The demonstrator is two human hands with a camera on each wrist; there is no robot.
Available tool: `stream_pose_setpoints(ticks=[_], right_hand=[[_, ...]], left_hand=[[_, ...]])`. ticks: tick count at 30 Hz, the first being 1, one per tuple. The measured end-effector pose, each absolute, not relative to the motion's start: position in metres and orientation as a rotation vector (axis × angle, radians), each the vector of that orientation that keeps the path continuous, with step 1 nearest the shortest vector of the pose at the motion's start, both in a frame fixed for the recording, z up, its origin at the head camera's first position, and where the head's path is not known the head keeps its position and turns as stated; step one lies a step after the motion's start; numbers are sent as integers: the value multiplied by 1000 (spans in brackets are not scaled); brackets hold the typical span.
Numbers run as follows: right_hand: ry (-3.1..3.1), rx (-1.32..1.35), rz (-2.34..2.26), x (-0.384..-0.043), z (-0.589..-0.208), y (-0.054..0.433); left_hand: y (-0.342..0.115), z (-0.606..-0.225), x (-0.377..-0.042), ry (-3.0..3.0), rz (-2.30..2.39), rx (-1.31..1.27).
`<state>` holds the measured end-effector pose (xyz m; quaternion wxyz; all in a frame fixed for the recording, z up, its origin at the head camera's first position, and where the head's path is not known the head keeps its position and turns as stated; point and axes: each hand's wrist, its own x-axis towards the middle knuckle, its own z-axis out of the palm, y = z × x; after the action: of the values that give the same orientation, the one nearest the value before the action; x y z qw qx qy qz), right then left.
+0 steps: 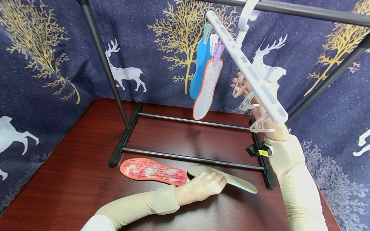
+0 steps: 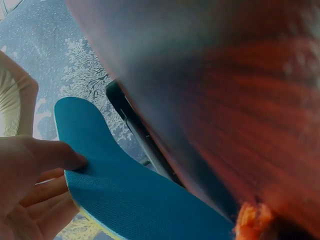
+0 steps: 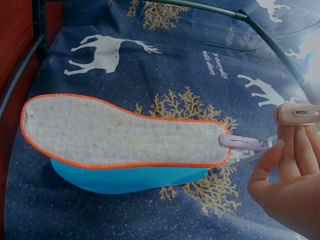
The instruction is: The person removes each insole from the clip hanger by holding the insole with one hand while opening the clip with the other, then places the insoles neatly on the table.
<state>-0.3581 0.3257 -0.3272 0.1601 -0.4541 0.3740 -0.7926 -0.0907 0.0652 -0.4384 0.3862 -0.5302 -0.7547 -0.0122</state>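
Note:
In the head view my left hand grips an insole low over the table, its upper face grey-beige. The left wrist view shows that insole's teal underside, thumb pressed on it. A red-and-white insole with orange edging lies just left of it. My right hand is raised behind the white hanger. Its fingers reach up to a beige clothespin, with the thumb apart from it. From the hanger's far end hang a blue insole and a grey orange-edged insole, the latter under a purple clothespin.
Two more pale clothespins dangle at the hanger's near end. The hanger hooks over the black rack's top bar. The rack's lower bars cross the dark red table behind the insoles. A patterned blue cloth stands behind.

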Motion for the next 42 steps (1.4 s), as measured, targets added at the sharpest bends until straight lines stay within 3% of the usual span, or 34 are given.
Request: stream_pose_setpoints(ticks=[2,9,12,18,33,37,42], right_hand=[[1087,-1292,-2267,-379,-341,341],[1250,-1342,-2259,-394,-352,352],[1230,-1317,-2269,-395,-352,351],[1151,-1262,-2304,-365,-329,329],[1166,-1264,-2318,-399,-359,354],[1191,-1300,-2288,-388,-349,347],[1242,-1217,-2354,-339,-315,315]], left_hand=[[66,-439,-91,-1922,-33,-1355],[66,-437,-92,-1993,-35,-1448],[66,-436,-91,-2035,-7,-1509],[68,-436,-89,-2063,87,-1589],[69,-444,-82,-2002,295,-1629],[69,-446,-80,-1962,334,-1612],[69,-445,-79,-1949,346,-1631]])
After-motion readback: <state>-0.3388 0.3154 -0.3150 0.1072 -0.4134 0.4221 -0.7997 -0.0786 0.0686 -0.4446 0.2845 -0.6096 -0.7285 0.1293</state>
